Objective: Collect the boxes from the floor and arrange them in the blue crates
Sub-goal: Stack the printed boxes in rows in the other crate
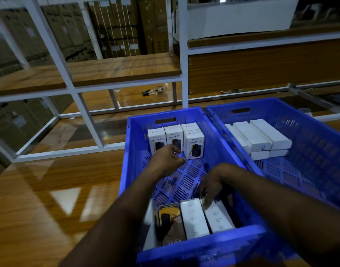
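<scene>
My left hand hangs loosely curled, holding nothing, above the slotted blue plastic crate; my right fingertips pinch a smooth white cardboard box.

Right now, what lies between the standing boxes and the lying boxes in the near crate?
Head view: only bare slotted crate floor and the left hand.

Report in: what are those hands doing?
Left hand open by the standing boxes. Right hand fingering a lying box, near crate. Nothing in the way.
</scene>
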Demonstrator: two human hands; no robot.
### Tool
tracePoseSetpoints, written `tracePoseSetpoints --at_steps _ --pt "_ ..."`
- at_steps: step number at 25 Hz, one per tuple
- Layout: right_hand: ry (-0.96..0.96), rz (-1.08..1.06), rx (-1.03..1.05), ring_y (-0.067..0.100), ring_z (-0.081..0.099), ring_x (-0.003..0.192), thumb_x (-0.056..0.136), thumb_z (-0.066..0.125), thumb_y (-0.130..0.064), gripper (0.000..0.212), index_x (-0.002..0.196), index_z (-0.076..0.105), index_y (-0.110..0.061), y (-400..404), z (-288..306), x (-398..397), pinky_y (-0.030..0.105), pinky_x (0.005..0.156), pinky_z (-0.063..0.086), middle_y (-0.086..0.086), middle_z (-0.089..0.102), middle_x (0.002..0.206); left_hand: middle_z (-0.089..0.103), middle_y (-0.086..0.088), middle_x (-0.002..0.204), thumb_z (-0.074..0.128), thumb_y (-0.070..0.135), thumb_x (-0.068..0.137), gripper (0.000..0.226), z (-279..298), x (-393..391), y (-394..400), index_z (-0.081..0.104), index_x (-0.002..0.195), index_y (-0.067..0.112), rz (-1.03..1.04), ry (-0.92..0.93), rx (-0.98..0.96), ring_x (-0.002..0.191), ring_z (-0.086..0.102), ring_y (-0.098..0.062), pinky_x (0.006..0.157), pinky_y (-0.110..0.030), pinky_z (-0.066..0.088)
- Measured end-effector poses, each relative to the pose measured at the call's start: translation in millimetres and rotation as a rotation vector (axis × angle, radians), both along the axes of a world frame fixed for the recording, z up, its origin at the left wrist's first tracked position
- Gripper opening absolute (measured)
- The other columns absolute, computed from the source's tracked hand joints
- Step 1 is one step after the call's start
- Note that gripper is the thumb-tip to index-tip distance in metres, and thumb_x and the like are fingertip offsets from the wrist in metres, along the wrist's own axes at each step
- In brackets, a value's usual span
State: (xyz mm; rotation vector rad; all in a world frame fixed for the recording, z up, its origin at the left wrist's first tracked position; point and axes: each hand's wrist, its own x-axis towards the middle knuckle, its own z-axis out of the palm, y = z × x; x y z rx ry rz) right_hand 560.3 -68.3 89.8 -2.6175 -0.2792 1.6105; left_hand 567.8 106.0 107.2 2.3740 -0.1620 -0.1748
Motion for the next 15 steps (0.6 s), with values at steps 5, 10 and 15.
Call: tracePoseSetpoints --at_steps 5,10,15 --pt "0.018 -0.022 -0.040 0.042 0.037 0.136 0.085 0.072 -0.043 0.076 0.146 0.042 -0.007 5.9 -1.2 1.6 0.046 0.082 0.055 0.007 0.022 0.159 0.067 0.001 0.091 0.073 0.034 0.091 0.040 -0.9 0.0 -0.9 0.059 0.124 0.017 -0.001 -0.001 -0.001 0.084 0.066 -0.022 0.075 -0.038 0.056" --pt "-0.106 -0.121 0.075 0.034 0.052 0.128 0.085 0.075 -0.025 0.052 0.132 0.059 -0.008 -1.0 2.0 -2.3 0.034 0.082 0.055 0.013 0.052 0.141 0.064 0.005 0.085 0.072 0.032 0.092 0.036 -0.1 -0.8 -0.6 0.059 0.122 0.018 0.009 0.007 -0.006 0.074 0.061 -0.014 0.066 -0.030 0.049" --pt "-0.467 -0.152 0.213 0.022 0.062 0.089 0.086 0.070 -0.036 0.038 0.116 0.068 -0.012 -1.7 25.5 0.5 0.029 0.065 0.050 0.005 0.065 0.104 0.065 0.005 0.085 0.071 0.030 0.092 0.033 1.3 -0.5 -0.9 0.058 0.121 0.018 0.061 0.003 -0.025 0.081 0.067 -0.020 0.069 -0.033 0.053"
